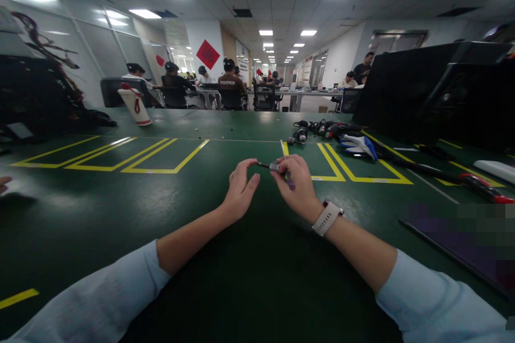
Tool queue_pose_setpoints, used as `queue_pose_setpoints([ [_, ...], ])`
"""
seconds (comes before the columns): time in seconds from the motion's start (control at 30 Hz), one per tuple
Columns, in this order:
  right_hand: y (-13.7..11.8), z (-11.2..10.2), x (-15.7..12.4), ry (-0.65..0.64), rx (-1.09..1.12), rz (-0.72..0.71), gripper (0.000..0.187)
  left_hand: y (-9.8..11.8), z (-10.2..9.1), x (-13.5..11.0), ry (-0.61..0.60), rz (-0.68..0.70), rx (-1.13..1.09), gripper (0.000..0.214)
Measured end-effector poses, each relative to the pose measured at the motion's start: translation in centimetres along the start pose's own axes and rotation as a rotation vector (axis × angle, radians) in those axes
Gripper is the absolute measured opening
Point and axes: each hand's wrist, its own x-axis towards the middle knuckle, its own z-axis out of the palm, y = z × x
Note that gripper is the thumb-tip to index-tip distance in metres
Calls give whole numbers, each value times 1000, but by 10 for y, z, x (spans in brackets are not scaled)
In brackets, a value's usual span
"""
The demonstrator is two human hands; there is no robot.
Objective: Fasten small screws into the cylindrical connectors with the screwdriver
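Grey part point(275, 167) held just above the counter point(120, 209), between both hands. Fingers of our right hand point(295, 187) clamped on it; our left hand point(240, 187) pinches its thin pin point(263, 164), fingers together. Risk: a skewed pull could bend the pin, or the part slips loose.
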Motion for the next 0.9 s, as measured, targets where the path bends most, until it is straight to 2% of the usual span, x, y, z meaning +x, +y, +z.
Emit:
queue_pose_setpoints([
  [0.1, 30, -16, 11, 167, -176, 111, 11, -8, -1, 3, 5, -48, 52, 39],
  [0.17, 55, -28, 13, 229, -316, 221, 10, -10, 0, 4, -20, -69, 66, 38],
  [0.27, 90, -43, 8, 236, -513, 371, 9, -9, 2, 4, -86, -39, 99, 37],
  [0.4, 117, -51, -4, 110, -630, 507, 10, -3, 2, 3, -153, -6, 114, 35],
  [0.5, 123, -50, -9, 47, -649, 538, 12, -3, 1, 3, -171, -44, 108, 36],
  [0.63, 118, -50, -9, 5, -680, 562, 14, -6, 2, 3, -202, -104, 92, 40],
  [0.77, 103, -41, 3, 20, -650, 408, 14, -9, 5, 4, -192, -118, 65, 41],
  [0.83, 95, -28, 9, -54, -529, 322, 11, -9, 6, 4, -188, -122, 49, 41],
  [0.9, 91, -13, 13, -152, -410, 328, 14, -9, 6, 3, -189, -127, 46, 41],
])
